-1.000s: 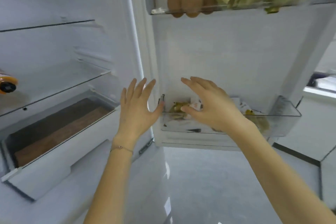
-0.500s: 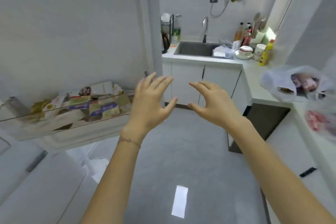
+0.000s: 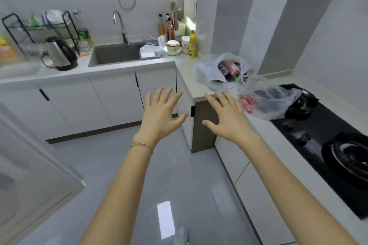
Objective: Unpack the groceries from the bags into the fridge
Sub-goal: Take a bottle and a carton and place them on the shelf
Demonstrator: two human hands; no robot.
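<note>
Two clear plastic grocery bags lie on the white counter to the right. The farther bag point(image 3: 211, 71) stands open with packaged food showing inside. The nearer bag point(image 3: 266, 101), with red print, droops over the edge of the black hob. My left hand point(image 3: 161, 113) and my right hand point(image 3: 225, 117) hover in mid-air in front of me with fingers spread, holding nothing. My right hand's fingertips are just short of the counter edge below the bags. A blurred edge of the fridge door point(image 3: 35, 165) shows at the lower left.
A sink point(image 3: 115, 53) with a tap sits at the back, a kettle point(image 3: 59, 53) and dish rack to its left, bottles and bowls to its right. A black gas hob point(image 3: 322, 141) with pans fills the right counter. Grey floor lies below my arms.
My view has swung right, from the fridge interior and door shelves to the kitchen counter. Both hands stayed raised and empty, and the bags are now close to my right hand.
</note>
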